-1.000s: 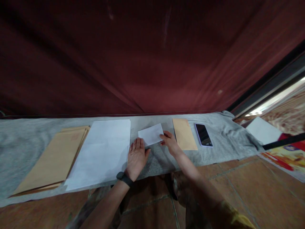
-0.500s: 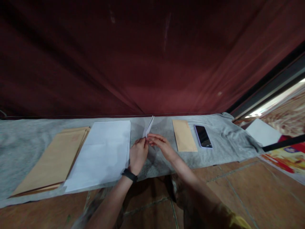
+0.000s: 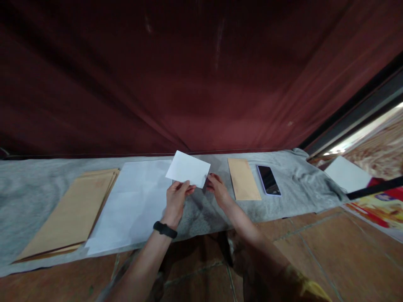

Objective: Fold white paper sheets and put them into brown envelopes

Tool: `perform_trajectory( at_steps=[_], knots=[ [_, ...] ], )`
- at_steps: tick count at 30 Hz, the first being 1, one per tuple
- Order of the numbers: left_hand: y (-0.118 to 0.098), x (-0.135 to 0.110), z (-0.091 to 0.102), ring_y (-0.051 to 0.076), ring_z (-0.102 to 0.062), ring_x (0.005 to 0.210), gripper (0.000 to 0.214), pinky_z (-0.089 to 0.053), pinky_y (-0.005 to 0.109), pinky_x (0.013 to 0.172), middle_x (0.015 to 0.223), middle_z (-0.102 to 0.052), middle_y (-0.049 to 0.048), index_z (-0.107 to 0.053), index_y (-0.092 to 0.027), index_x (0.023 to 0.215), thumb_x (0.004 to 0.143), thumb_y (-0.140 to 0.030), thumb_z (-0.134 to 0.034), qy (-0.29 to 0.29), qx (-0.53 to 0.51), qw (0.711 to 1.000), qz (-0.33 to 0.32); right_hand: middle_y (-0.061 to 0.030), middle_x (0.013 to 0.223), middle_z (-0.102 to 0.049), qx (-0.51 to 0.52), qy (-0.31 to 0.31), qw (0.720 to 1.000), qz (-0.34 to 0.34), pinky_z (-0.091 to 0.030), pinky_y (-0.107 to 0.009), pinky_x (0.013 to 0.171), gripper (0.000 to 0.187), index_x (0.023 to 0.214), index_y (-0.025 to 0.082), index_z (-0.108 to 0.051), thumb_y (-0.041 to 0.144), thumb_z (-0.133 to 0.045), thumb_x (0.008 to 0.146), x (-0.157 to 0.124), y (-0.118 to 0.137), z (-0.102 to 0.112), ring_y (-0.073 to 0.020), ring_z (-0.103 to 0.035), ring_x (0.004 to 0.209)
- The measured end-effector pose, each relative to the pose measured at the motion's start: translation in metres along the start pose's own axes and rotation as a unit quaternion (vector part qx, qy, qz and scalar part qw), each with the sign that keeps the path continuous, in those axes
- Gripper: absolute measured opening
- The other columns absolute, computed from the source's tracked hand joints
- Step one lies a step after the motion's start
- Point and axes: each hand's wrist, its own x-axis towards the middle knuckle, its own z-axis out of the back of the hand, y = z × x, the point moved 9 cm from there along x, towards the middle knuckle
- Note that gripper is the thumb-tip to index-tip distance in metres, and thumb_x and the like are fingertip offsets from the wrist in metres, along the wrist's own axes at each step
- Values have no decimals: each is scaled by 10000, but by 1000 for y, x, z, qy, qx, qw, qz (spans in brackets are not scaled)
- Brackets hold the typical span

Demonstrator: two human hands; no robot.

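Observation:
A small white folded paper [image 3: 188,169] is held up over the grey cloth, its broad face toward me. My left hand [image 3: 178,197], with a dark band on the wrist, grips its lower edge between thumb and fingers. At the paper's lower right corner are the fingers of my right hand [image 3: 217,188], closed on it. Left of my hands lie white sheets of paper [image 3: 132,205], partly under the raised paper. Right of my right hand is a single brown envelope [image 3: 244,179].
A stack of larger brown envelopes [image 3: 69,209] lies at the far left on the grey cloth [image 3: 299,180]. A phone [image 3: 268,180] rests right of the small envelope. Behind the cloth hangs a dark red curtain [image 3: 201,84]. Tiled floor [image 3: 315,243] runs along the front.
The folded paper has turned from edge-on to showing its broad face. My left hand has shifted slightly left, and my right hand has moved a little right, to the paper's corner.

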Motion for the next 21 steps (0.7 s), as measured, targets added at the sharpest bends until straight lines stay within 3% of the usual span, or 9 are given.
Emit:
perform_trajectory(
  at_steps=[2,4,7,13,16,21],
  knots=[
    [11,-3,-3,179,-731,741,262,-565,280,728,723,-694,13,-627,-155,754,648,-285,-828,7,-47,998,39,-47,925,-719,33,75,996,-33,-534,-319,704,448,1005,215,-658,555,-707,718,-3,-3,-12,-203,-660,811],
    [21,-5,-7,168,-728,735,251,-565,269,725,736,-707,25,-640,-149,760,638,-257,-831,19,-63,995,70,-55,867,-722,22,103,994,-34,-540,-321,663,435,964,199,-682,531,-745,690,-4,-1,-15,-203,-654,757],
    [29,-3,-4,150,-712,712,223,-545,242,669,716,-704,26,-623,-161,724,647,-238,-817,11,-67,993,95,-32,786,-705,-29,64,998,-4,-518,-281,573,368,870,190,-700,447,-785,621,1,5,-2,-171,-608,680],
    [19,17,32,94,-627,571,284,-450,200,550,649,-648,-43,-641,-172,803,602,-259,-821,-62,-42,995,61,11,647,-630,-130,44,990,13,-450,-220,459,276,754,175,-696,406,-711,604,12,11,26,-127,-526,588],
    [15,21,39,96,-602,541,316,-419,210,522,663,-658,-32,-674,-160,841,589,-295,-811,-54,27,998,33,29,587,-588,-189,42,981,12,-420,-213,439,219,702,177,-679,384,-682,629,12,9,38,-117,-503,544],
    [17,23,32,129,-612,555,275,-428,244,528,694,-663,-22,-668,-184,920,689,-329,-709,-11,165,986,-11,42,509,-553,-268,41,963,9,-394,-232,438,142,660,189,-655,320,-660,715,10,4,45,-115,-478,464]
  ],
)
